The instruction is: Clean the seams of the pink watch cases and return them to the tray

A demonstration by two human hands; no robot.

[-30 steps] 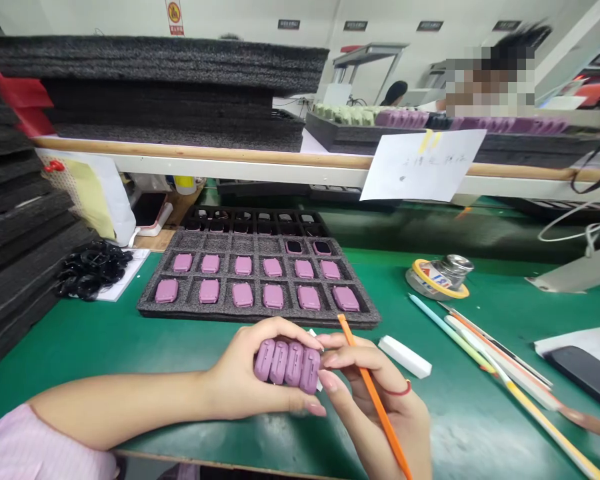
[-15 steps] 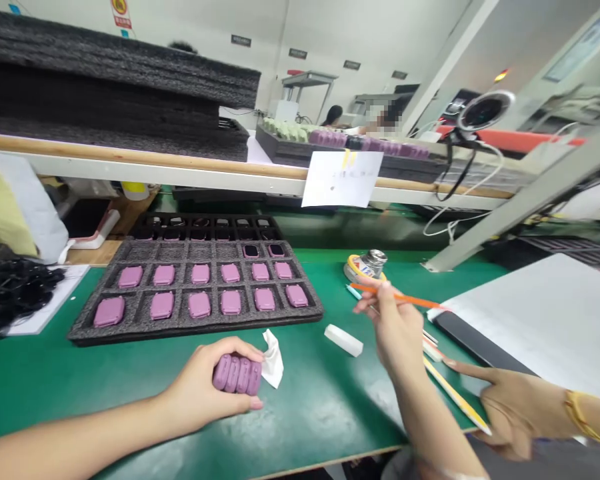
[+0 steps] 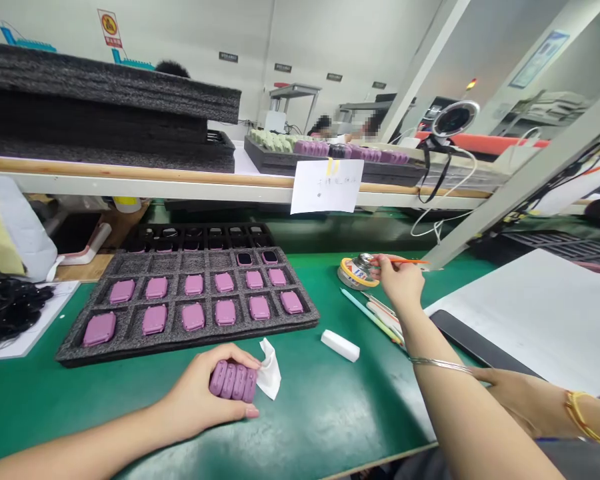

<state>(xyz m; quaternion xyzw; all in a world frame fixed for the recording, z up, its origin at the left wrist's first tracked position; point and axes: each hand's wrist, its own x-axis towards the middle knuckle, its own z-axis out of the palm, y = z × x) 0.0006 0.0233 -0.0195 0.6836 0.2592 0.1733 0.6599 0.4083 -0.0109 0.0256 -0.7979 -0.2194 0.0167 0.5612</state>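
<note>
My left hand (image 3: 205, 393) is closed around a row of several purple watch cases (image 3: 233, 382), held side by side just above the green table. A crumpled white cloth (image 3: 270, 373) lies against its fingertips. My right hand (image 3: 403, 283) pinches a slim orange stick (image 3: 413, 261) over a small metal-topped bottle (image 3: 364, 259). The near tip of the stick is hidden by my fingers. Around the bottle's base sits a yellow-rimmed roll of tape (image 3: 347, 272). Left of centre, a dark foam tray (image 3: 180, 255) holds purple watch cases in its compartments, and two at the back show dark screens.
A white block (image 3: 340, 345) and several pens (image 3: 367, 310) lie on the table (image 3: 300, 427). Another person's hand (image 3: 525, 400) with a gold bracelet rests partly behind my right forearm. A shelf (image 3: 190, 187) with foam stacks crosses behind; a slanted post (image 3: 480, 223) stands right.
My right hand has moved forward with the orange stick, up to the bottle. The other person's pointing hand is now partly covered by my forearm. The view has shifted slightly; my left hand keeps its grip.
</note>
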